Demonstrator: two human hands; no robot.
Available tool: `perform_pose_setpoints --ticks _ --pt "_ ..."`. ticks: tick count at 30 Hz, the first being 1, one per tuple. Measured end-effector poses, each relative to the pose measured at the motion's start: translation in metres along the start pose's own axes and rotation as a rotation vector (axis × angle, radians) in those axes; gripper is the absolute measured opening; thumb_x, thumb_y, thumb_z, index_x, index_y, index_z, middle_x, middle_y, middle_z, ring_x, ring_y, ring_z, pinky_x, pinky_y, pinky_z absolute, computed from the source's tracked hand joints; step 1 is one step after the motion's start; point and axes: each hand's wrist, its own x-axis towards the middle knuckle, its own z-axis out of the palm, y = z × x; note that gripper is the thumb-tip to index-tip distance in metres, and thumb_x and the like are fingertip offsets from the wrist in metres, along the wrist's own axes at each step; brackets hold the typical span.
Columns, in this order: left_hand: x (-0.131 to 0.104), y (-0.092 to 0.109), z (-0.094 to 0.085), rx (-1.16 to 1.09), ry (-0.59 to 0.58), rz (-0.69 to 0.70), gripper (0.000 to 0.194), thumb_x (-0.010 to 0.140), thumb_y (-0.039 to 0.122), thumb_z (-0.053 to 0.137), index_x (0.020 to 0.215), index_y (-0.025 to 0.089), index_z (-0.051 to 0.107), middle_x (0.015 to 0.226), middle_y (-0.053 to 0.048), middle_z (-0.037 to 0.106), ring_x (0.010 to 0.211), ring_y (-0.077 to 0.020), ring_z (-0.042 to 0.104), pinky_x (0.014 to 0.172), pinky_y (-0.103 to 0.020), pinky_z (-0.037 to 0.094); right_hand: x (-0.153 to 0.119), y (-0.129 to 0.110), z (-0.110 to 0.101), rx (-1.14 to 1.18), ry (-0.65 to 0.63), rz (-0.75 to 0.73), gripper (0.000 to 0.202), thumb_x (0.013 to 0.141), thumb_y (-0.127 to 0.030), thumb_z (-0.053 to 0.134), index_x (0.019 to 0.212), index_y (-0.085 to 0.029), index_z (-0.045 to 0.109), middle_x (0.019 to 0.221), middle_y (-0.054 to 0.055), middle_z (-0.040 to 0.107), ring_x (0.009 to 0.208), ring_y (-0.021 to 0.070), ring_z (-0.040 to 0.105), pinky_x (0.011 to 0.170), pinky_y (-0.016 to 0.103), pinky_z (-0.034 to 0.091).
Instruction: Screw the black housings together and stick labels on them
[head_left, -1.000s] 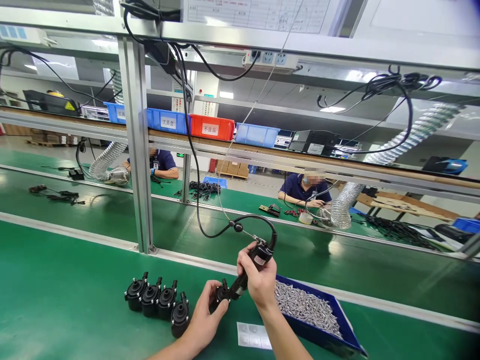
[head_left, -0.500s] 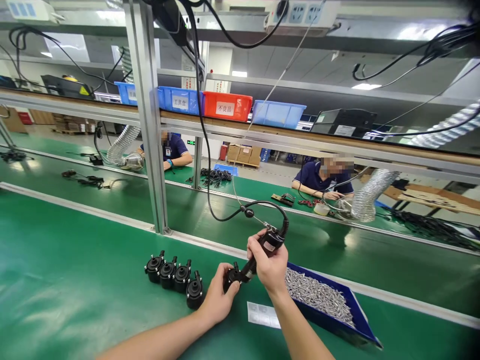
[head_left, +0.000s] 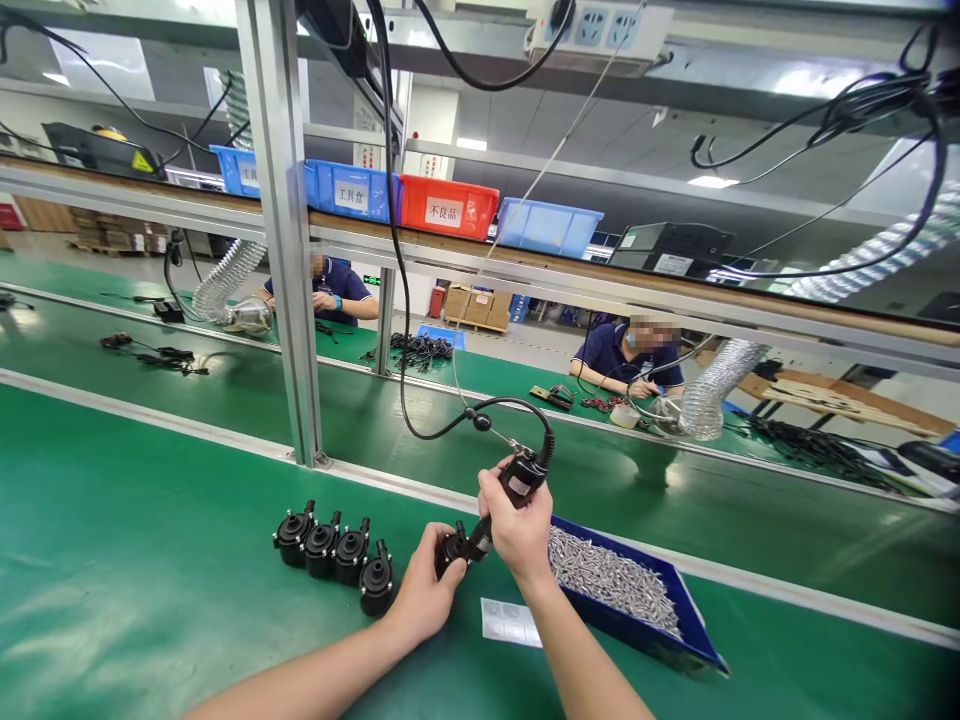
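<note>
My left hand (head_left: 424,590) is closed around a small round black pump housing (head_left: 453,550) on the green table (head_left: 187,620). My right hand (head_left: 517,520) grips a black electric screwdriver (head_left: 523,478), tilted, its lower end against the housing's right side. A cable and a hanging wire run up from the tool. Left of my left hand stand several similar black housings (head_left: 321,547) in a slanting row, spouts pointing up. To the right of my right hand lies a blue tray (head_left: 701,640) full of silver screws. Whether the tool's tip touches a screw is hidden.
A clear plastic sheet (head_left: 510,622) lies before the blue tray. A metal post (head_left: 281,250) rises behind the housings, carrying a shelf with blue bins and a red bin (head_left: 450,208). Across the bench, two people in dark shirts sit near cables and ducts.
The whole view has shifted, so the bench things appear slightly further left. Both hands keep their hold on the housing and the screwdriver. Across the bench, the left person's hand is raised.
</note>
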Motion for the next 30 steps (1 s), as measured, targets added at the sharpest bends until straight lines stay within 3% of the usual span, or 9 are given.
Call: perform_pose_setpoints --ticks 8,21,27,30 --pt "0.003 -0.003 0.004 -0.072 0.032 -0.025 0.026 0.089 0.03 0.065 0.111 0.022 0.055 0.102 -0.005 0.062 0.096 -0.0244 0.058 0.09 -0.038 0.046 -0.003 0.017 -0.002 -0.045 0.028 -0.018 0.036 0.09 -0.043 0.082 0.103 -0.022 0.056 0.077 -0.004 0.058 0.055 0.011 0.052 0.051 0.027 0.046" --pt "0.001 -0.021 0.004 -0.111 0.032 0.014 0.029 0.092 0.037 0.069 0.114 0.023 0.058 0.112 -0.008 0.067 0.108 -0.0269 0.063 0.102 -0.042 0.05 -0.006 0.016 0.002 -0.078 0.071 -0.027 0.037 0.09 -0.049 0.081 0.098 -0.022 0.056 0.073 -0.005 0.054 0.056 0.0115 0.05 0.05 0.025 0.045" --pt "0.0 -0.024 0.003 -0.055 -0.011 0.046 0.03 0.096 0.041 0.065 0.119 0.024 0.056 0.114 -0.009 0.067 0.108 -0.0268 0.065 0.102 -0.042 0.051 0.002 -0.002 -0.003 -0.012 0.05 -0.044 0.037 0.087 -0.048 0.083 0.095 -0.021 0.057 0.065 -0.005 0.057 0.049 0.0114 0.051 0.046 0.025 0.046" --pt "-0.003 -0.021 0.003 0.006 -0.018 0.018 0.04 0.088 0.03 0.073 0.124 0.025 0.056 0.125 -0.01 0.069 0.121 -0.0295 0.064 0.113 -0.046 0.046 0.009 -0.021 -0.014 -0.004 0.117 -0.121 0.037 0.086 -0.046 0.084 0.097 -0.021 0.059 0.067 -0.003 0.063 0.05 0.0128 0.055 0.047 0.026 0.049"
